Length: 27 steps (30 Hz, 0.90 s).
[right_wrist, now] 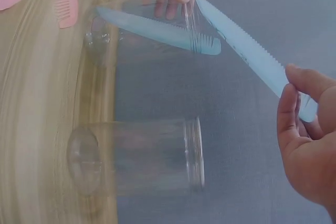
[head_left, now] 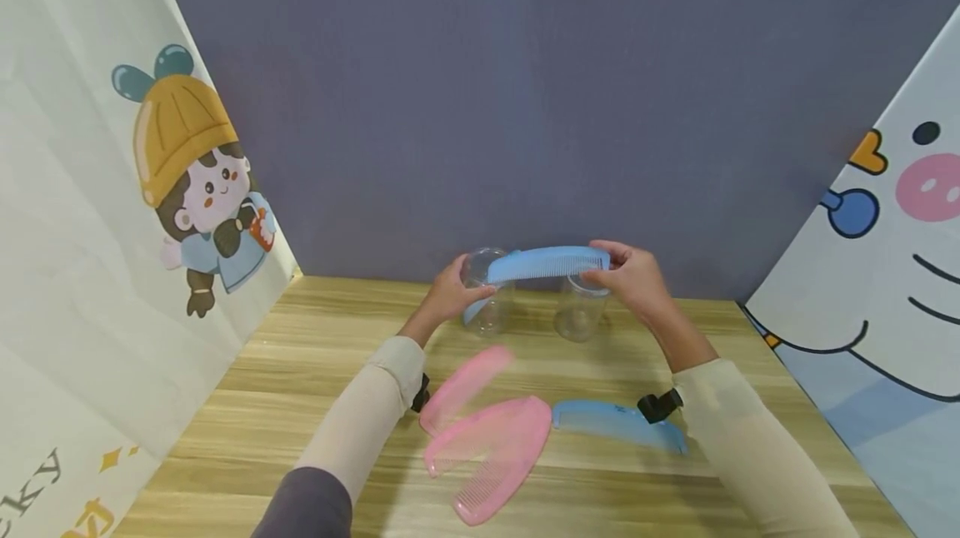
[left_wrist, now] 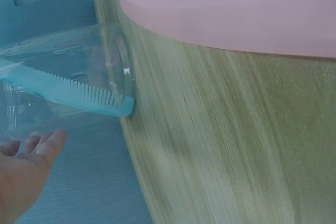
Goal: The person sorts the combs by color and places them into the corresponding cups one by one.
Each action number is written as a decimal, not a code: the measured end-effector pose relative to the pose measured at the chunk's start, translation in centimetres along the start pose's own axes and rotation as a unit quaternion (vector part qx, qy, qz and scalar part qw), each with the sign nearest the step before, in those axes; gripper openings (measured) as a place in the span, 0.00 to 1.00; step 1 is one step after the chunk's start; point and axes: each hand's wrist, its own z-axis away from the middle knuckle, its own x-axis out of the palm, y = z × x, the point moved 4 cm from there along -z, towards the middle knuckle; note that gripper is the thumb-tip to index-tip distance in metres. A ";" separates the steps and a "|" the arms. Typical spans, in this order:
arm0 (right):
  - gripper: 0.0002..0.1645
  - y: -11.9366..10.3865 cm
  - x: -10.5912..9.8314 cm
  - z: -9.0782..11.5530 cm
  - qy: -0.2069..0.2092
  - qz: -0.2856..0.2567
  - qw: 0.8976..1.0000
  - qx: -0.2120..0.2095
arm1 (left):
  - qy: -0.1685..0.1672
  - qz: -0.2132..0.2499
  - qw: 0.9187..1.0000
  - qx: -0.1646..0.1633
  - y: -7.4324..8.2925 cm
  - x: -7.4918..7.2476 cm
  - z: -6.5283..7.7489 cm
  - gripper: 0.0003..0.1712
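Note:
My right hand (head_left: 633,278) pinches one end of a light blue comb (head_left: 551,263) between thumb and fingers. The comb's far end reaches over the mouth of a clear jar (right_wrist: 142,11), teeth facing down in the head view. My left hand (head_left: 452,295) grips that jar near its rim, the thumb on the near side. Inside the jar leans another blue comb (left_wrist: 79,93), its lower end at the bottom. To the right, below my right hand, a second clear jar (right_wrist: 142,158) stands upright with nothing visible inside.
Several pink combs (head_left: 517,442) lie overlapping on the wooden table (head_left: 315,405) in front of the jars. A further blue comb (head_left: 618,421) lies to their right, near my right forearm. Behind the jars rises a grey-blue panel (head_left: 480,105), with printed sheets at both sides.

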 end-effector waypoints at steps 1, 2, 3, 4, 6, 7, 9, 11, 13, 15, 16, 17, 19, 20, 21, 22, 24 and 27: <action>0.39 -0.1 0.1 -0.1 0.003 0.003 1.000 -0.001 | -0.001 0.001 1.000 0.000 0.0 0.0 0.0 0.60; 0.39 -0.3 0.2 -0.2 0.005 0.002 1.000 -0.001 | -0.001 0.000 1.000 0.000 -0.1 0.0 0.1 0.61; 0.40 -0.4 0.3 -0.3 0.008 0.004 1.000 0.000 | -0.001 0.000 1.000 0.001 -0.1 0.1 0.1 0.61; 0.40 -0.6 0.4 -0.4 0.010 0.006 1.000 -0.002 | -0.001 0.001 1.000 0.001 -0.1 0.0 0.1 0.61; 0.40 -0.9 0.6 -0.6 0.013 0.011 1.000 -0.005 | -0.001 0.001 1.000 0.003 0.0 0.0 0.1 0.60; 0.41 -1.0 0.7 -0.7 0.014 0.015 1.000 -0.008 | -0.001 0.000 1.000 0.004 0.0 0.0 0.1 0.60; 0.41 -1.4 1.0 -0.8 0.016 0.021 1.000 -0.017 | -0.003 -0.001 1.000 0.004 0.0 0.0 0.1 0.60; 0.40 -1.6 1.3 -1.0 0.018 0.021 0.999 -0.026 | -0.004 -0.002 1.000 0.004 0.0 -0.1 0.2 0.59; 0.40 -1.9 1.7 -1.2 0.019 0.018 0.999 -0.032 | -0.005 -0.002 1.000 0.007 0.0 -0.1 0.2 0.59; 0.40 -2.1 2.1 -1.4 0.021 0.010 0.999 -0.035 | -0.005 0.001 1.000 0.008 0.0 -0.1 0.3 0.59; 0.40 -2.2 2.3 -1.5 0.022 0.005 0.999 -0.035 | -0.004 0.001 1.000 0.009 -0.1 -0.2 0.3 0.59; 0.40 -2.2 2.5 -1.6 0.024 0.003 0.999 -0.034 | -0.004 0.002 1.000 0.011 -0.1 -0.2 0.3 0.59; 0.41 -2.4 2.9 -1.7 0.026 -0.005 0.999 -0.034 | -0.005 0.005 1.000 0.012 -0.2 -0.2 0.3 0.59; 0.40 -2.4 3.1 -1.8 0.029 -0.009 0.999 -0.035 | -0.004 0.005 1.000 0.011 -0.2 -0.2 0.3 0.59; 0.40 -2.5 3.2 -1.9 0.031 -0.014 0.999 -0.035 | -0.004 0.005 1.000 0.012 -0.2 -0.3 0.3 0.59; 0.40 -2.6 3.3 -2.0 0.034 -0.019 0.999 -0.036 | -0.004 0.005 1.000 0.012 -0.2 -0.3 0.3 0.58; 0.40 -2.8 3.6 -2.1 0.041 -0.025 0.998 -0.039 | -0.005 0.006 1.000 0.012 -0.2 -0.4 0.4 0.58; 0.39 -3.2 3.9 -2.4 0.056 -0.036 0.997 -0.046 | -0.005 0.005 1.000 0.011 -0.1 -0.6 0.5 0.59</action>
